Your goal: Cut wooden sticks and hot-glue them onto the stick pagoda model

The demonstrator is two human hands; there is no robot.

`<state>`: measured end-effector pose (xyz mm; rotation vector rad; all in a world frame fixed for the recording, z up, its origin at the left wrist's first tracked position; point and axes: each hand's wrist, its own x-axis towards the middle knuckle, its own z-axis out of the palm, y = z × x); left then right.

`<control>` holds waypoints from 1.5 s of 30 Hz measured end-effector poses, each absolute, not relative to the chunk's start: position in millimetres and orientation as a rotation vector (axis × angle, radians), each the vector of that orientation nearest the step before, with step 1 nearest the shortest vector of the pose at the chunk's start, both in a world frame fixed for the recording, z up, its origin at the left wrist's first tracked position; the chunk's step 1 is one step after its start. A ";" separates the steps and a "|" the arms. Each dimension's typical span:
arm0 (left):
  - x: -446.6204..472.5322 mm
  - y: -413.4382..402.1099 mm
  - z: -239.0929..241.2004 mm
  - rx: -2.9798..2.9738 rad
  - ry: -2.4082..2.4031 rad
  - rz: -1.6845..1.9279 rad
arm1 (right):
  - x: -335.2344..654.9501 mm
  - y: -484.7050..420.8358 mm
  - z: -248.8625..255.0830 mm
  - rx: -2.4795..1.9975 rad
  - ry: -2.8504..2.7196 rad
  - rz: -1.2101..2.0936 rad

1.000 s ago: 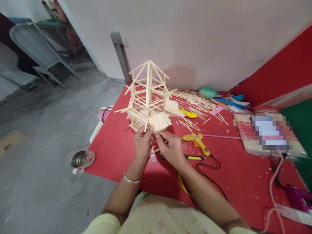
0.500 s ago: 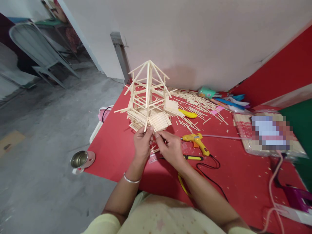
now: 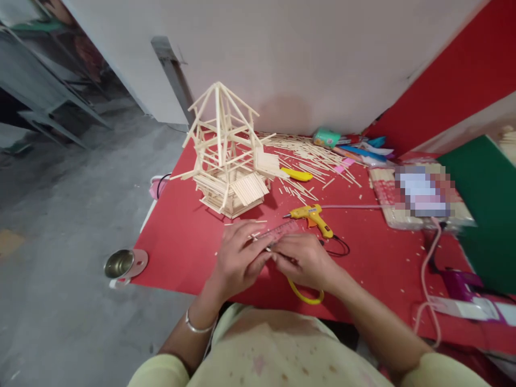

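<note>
Stick house stands upright on the red table, just past the person's two hands and a little apart from them. It has a pointy top made of thin sticks and a flat stick panel leaning out at the front. Nearer the person, the left hand and the right hand come together, with fingers bent and tips close. A tiny pale bit pokes out where they meet, but the fingers hide most of it, so I can't say which hand has hold of it or how tight each one is. A see-through ruler lies by the fingers, and a thin stick is just beyond the left hand. A yellow glue gun lies past the right hand, and a curved yellow handle is below it. Lots of loose sticks are spread out near the wall, beside a yellow tool. Far to the left, a pink cup sits by the table's corner.
</note>
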<state>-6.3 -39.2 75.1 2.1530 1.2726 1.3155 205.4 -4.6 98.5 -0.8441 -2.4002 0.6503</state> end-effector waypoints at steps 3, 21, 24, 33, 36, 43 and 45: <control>3.7 -32.0 69.0 2.286 1.016 1.114 | 228.6 -3.6 100.1 -0.835 -2.541 0.571; 45.9 -24.4 63.0 1.538 1.254 1.298 | 273.9 -54.4 63.6 -1.548 -2.662 0.300; 49.9 -25.0 65.1 1.394 1.241 1.348 | 265.5 -45.2 55.0 -1.682 -2.734 0.316; 44.9 -16.8 98.0 1.373 1.271 1.561 | 276.0 -22.8 68.8 -1.686 -2.620 0.666; 47.2 -11.6 99.6 1.350 1.310 1.565 | 298.9 -23.1 72.3 -1.640 -2.334 0.882; 84.4 6.6 94.7 1.338 1.285 1.480 | 326.2 -22.8 99.3 -1.509 -2.101 0.828; 96.5 10.9 95.1 1.376 1.267 1.444 | 324.6 -19.4 103.7 -1.546 -2.172 0.609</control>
